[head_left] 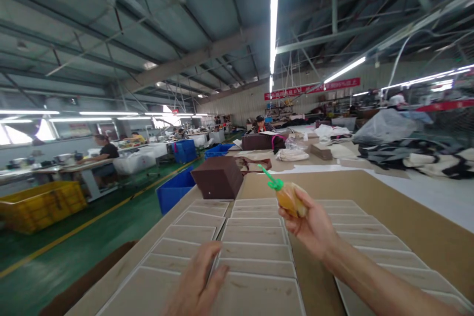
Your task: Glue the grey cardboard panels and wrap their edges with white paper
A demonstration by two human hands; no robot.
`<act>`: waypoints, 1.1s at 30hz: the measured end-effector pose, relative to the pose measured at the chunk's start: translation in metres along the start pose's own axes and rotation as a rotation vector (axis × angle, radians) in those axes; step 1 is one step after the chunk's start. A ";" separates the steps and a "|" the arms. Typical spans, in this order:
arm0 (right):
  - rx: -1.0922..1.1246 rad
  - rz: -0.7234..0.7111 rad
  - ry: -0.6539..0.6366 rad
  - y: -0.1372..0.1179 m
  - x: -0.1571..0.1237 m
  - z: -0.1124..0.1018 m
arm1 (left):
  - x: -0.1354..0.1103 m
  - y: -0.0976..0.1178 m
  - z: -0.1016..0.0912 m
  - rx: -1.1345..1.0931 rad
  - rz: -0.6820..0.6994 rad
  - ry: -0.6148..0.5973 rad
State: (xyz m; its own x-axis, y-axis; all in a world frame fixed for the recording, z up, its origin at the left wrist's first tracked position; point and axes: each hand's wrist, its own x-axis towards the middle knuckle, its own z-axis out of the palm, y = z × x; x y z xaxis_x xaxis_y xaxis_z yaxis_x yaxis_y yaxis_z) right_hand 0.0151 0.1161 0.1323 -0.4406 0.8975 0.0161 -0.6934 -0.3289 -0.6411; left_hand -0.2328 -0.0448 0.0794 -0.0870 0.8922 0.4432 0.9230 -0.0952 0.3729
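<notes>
Clutching a green-topped orange drink bottle [291, 199] in the right hand [311, 224], fingers wrapped round it — left hand [198, 281] open, fingers loose at the rows of pale panels [255, 252].

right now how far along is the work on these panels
Done: rows of pale panels lie laid out on the board, with a brown box standing beyond them. In hand: the right hand grips a squeeze bottle with a green nozzle; the left hand is open over the panels. Left: the panels all look alike, so none clearly shows further work.
</notes>
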 end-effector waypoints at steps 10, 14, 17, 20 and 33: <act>0.067 0.064 -0.072 -0.011 -0.057 -0.023 | 0.069 0.186 0.063 -1.079 0.097 -0.259; -0.026 0.031 -0.092 -0.021 -0.072 -0.033 | 0.072 0.211 0.073 -1.117 -0.027 -0.131; -0.138 0.008 -0.151 -0.028 -0.085 -0.043 | 0.074 0.215 0.077 -1.150 -0.076 -0.077; -0.391 -0.095 -0.080 -0.038 -0.093 -0.060 | 0.077 0.211 0.076 -1.161 -0.147 -0.080; -0.861 -0.245 0.122 -0.062 -0.133 -0.082 | 0.039 0.242 0.133 -0.843 0.085 -0.305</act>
State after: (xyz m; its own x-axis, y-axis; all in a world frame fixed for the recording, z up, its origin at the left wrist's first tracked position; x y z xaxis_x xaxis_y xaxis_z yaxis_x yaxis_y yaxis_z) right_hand 0.1634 0.0413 0.1072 -0.2390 0.9547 0.1772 -0.0717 0.1646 -0.9837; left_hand 0.0368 0.0255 0.0780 0.1830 0.9343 0.3059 0.3296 -0.3515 0.8762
